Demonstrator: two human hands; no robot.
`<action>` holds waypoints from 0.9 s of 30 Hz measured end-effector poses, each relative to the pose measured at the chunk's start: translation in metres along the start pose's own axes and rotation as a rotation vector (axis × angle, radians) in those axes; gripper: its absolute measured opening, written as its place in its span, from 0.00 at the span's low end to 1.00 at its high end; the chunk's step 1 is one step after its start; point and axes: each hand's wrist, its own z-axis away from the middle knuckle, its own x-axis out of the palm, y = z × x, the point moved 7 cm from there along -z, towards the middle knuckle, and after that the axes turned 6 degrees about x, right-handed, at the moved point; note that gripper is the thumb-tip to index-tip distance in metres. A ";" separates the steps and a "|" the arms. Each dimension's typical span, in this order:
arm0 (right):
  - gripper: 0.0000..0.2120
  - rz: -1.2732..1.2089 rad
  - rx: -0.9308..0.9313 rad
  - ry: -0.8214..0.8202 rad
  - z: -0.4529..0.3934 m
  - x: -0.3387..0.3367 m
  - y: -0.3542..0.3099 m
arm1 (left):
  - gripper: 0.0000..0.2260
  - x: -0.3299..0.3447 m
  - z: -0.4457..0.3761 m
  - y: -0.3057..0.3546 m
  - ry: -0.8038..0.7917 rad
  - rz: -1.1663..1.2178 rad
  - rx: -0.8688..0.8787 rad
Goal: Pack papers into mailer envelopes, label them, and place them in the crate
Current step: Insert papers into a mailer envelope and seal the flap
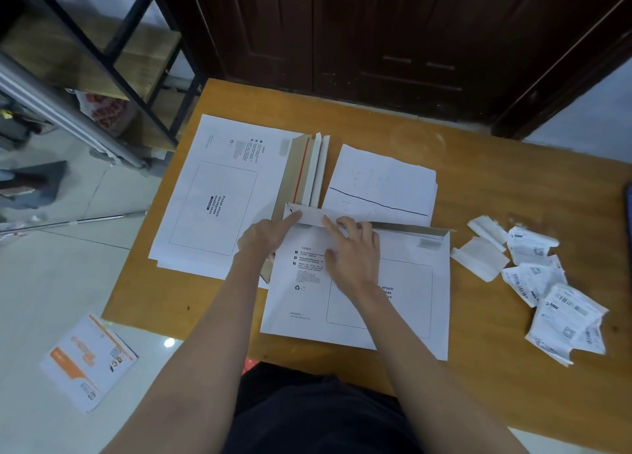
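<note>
A white mailer envelope (403,317) lies in front of me on the wooden table (496,368), its top flap (313,216) folded down at the left end. My left hand (265,236) presses the flap's left end with straight fingers. My right hand (354,252) rests on the envelope, its fingertips pushing along the flap fold. The flap's right part (410,228) still stands open, brown inside showing. A stack of empty mailers (219,197) lies to the left, flaps raised. A pile of white papers (383,183) with a black line sits behind the envelope.
Printed shipping labels (561,310) and torn backing strips (482,252) are scattered at the table's right. An orange-and-white packet (89,361) lies on the tiled floor at left. Metal shelving (102,53) stands at the back left, a dark wooden door (393,36) behind the table.
</note>
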 end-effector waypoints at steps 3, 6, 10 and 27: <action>0.24 0.025 0.011 0.017 0.000 0.003 0.001 | 0.31 0.000 -0.001 0.001 0.021 -0.068 0.000; 0.22 0.060 0.010 0.005 0.002 0.008 0.001 | 0.30 -0.001 0.002 0.006 0.108 -0.214 0.018; 0.23 0.066 0.009 -0.075 0.009 0.018 0.000 | 0.25 0.003 0.011 0.014 0.256 -0.393 0.041; 0.25 -0.130 0.078 -0.200 0.017 0.017 0.012 | 0.29 -0.001 0.026 0.017 0.254 -0.391 -0.047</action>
